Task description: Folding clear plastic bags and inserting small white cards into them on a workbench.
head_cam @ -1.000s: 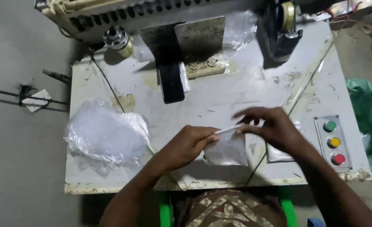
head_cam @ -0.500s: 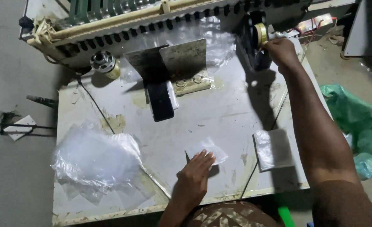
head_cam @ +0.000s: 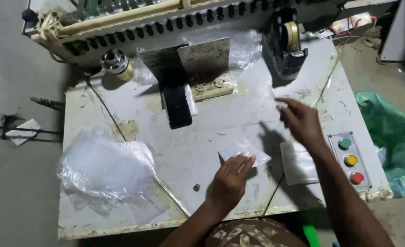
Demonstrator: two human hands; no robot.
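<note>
- Two hands are busy at once, and that is where I see the trouble starting: my left hand lies flat with fingers spread on the small clear packet near the front middle of the table, pinning it rather than gripping it.
- If I ease that pressure, I judge the slippery packet could slide toward the seam in the tabletop or off the front edge.
- My right hand hovers above the table with thumb and forefinger pinched narrow on a short strip of clear tape; the strip is thin and hard to make out.
- Tape that light could curl back and stick to my own fingers, or fold on itself.
- Bringing it down crooked would wrinkle the packet, since only one hand holds the plastic flat.
- Just beside my right wrist sit the three coloured buttons, green, yellow and red; a careless forearm could press one.
- On the left, the loose pile of clear bags sits near the table edge and could slip off if knocked.
- Behind, the tape dispenser stands well apart from both hands.
</note>
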